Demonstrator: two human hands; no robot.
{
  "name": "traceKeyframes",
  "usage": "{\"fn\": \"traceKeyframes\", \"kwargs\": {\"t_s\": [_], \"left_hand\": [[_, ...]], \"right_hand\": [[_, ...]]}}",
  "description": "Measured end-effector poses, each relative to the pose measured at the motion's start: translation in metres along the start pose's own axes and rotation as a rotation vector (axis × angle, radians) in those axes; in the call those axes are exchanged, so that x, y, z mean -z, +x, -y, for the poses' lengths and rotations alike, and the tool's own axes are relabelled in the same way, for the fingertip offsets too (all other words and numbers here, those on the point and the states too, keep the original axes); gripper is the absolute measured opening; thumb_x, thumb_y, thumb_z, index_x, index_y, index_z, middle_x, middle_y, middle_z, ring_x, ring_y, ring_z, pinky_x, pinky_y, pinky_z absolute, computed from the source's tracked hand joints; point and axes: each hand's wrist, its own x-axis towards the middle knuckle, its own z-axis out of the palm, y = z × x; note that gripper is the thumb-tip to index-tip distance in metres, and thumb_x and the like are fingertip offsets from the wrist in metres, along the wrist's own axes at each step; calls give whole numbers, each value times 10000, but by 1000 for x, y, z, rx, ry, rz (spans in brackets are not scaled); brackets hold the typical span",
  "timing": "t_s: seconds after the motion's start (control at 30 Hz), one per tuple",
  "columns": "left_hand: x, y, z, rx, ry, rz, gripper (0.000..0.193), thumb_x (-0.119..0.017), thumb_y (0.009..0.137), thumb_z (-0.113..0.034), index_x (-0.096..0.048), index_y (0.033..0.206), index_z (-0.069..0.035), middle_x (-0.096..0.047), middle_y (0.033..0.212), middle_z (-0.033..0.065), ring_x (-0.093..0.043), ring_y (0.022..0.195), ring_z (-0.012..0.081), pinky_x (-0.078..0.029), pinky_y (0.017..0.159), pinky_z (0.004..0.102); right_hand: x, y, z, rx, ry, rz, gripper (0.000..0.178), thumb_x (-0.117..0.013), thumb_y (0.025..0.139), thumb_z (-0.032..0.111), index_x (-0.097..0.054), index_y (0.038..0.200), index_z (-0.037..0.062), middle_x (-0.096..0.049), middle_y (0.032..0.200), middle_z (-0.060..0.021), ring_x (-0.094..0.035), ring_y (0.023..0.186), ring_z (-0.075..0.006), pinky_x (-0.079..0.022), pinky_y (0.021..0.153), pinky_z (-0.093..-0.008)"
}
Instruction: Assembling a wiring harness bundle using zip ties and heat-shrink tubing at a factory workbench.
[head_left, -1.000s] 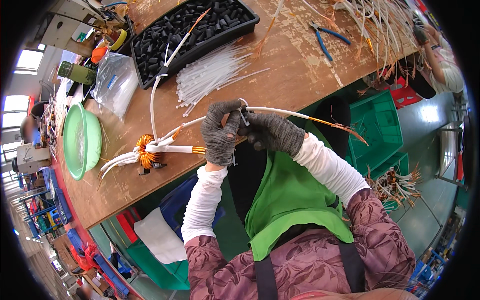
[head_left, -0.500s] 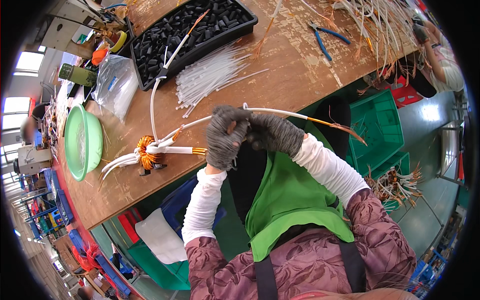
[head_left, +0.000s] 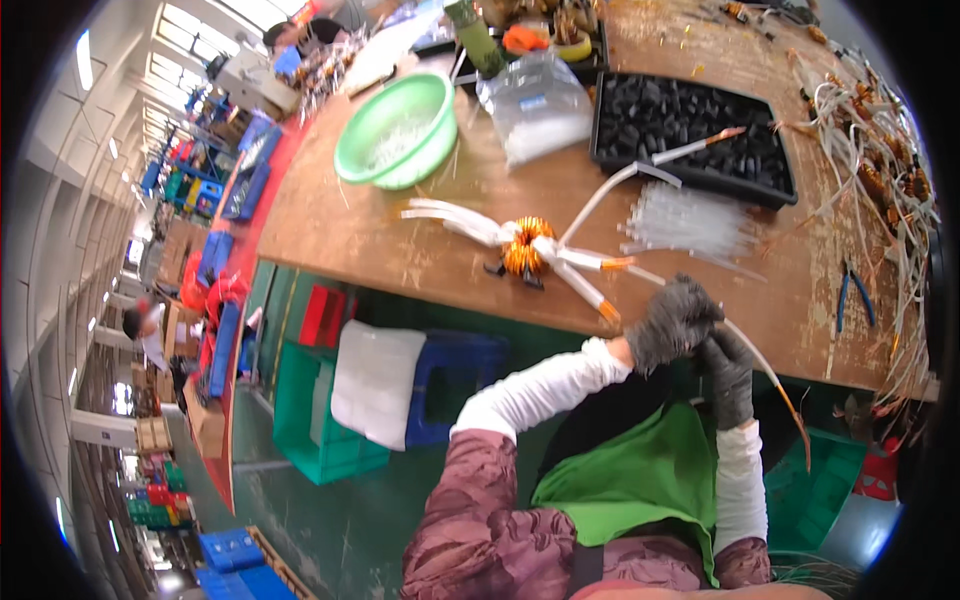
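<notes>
My left hand [head_left: 674,326], in a dark grey glove, is closed round a white-sleeved wire lead [head_left: 756,350] near the table's front edge. Close beside it my right hand [head_left: 728,378], gloved alike, has its fingers bent in on the same lead; its fingertips are partly hidden. Beyond my hands the lead runs on to a bare copper end hanging past the edge. To the left, the copper-wound ring coil [head_left: 527,246] rests on the wooden table [head_left: 330,235], with several white-sleeved leads spreading from it. One upright lead carries a white tie, near the black tray.
A black tray [head_left: 785,185] of small black caps stands behind a pile of white cable ties [head_left: 685,222]. A green basin [head_left: 440,150] and a clear bag [head_left: 540,105] are farther left. Blue-handled pliers [head_left: 853,295] and heaped wired coils [head_left: 880,170] lie right.
The view has swung left, so the table and coil appear farther right. My hands stay together on the lead, and the right forearm now points more upright.
</notes>
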Motion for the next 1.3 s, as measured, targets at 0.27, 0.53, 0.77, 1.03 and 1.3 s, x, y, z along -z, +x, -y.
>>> {"fn": "traceKeyframes", "kwargs": {"t_s": [0.27,0.53,0.77,1.03,1.3], "left_hand": [[-10,-10,10,-7,-1,5,138,-660,726,-116,-638,855,-71,-578,782,85,-532,761,282,-401,727,370],[7,-7,3,-266,168,182,276,-672,621,-131,-638,895,-142,-572,865,30,-532,838,259,-403,780,391],[11,-5,11,-452,337,228,277,-647,587,-194,-621,862,-171,-542,853,21,-530,854,244,-414,766,413],[10,4,-2,-463,405,191,269,-638,572,-240,-620,833,-180,-547,837,19,-531,885,246,-364,868,483],[-9,-8,26,-237,474,267,238,-659,610,-247,-643,833,-162,-589,802,47,-557,805,256,-405,762,425]], "right_hand": [[4,11,-2,33,33,9,191,-601,851,207,-625,950,45,-582,742,31,-507,631,-44,-389,550,-183],[4,1,9,64,241,154,281,-572,854,175,-594,1072,-2,-617,979,-29,-554,886,-105,-424,753,-226],[16,3,-9,-39,171,120,261,-594,828,171,-611,1028,5,-615,944,-35,-556,867,-108,-443,755,-228],[0,-4,9,-98,270,31,177,-592,796,202,-621,867,43,-527,662,38,-442,556,-55,-323,480,-203],[-2,-26,30,-110,-18,232,236,-644,780,279,-583,765,51,-525,613,13,-427,513,-53,-309,472,-199]]}}
